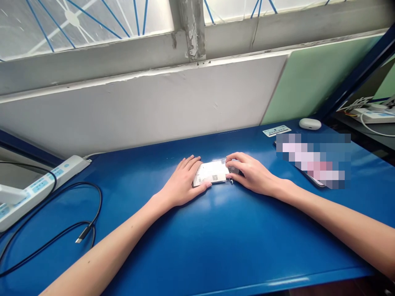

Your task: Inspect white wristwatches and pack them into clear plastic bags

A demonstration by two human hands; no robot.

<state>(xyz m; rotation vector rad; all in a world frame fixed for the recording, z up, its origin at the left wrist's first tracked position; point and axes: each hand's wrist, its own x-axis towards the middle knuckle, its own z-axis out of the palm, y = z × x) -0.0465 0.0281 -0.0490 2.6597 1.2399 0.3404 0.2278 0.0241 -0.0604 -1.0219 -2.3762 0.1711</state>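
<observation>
A small clear plastic packet with a white printed label [212,170] lies flat on the blue table. A square code shows on the label, and a dark part shows at its right end. My left hand [185,181] rests spread at the packet's left end, fingers stretched past the far corner and thumb along the near edge. At the right end, my right hand [247,170] curls its fingers and thumb around the packet's edge. Its fingertips partly cover that end.
On the left are a white power strip [46,187] and a looped black cable [100,201] with a plug end. To the right lie a blurred-out phone-like object [308,162], a white card [277,131] and a white earbud case [310,123]. A wall stands behind the table.
</observation>
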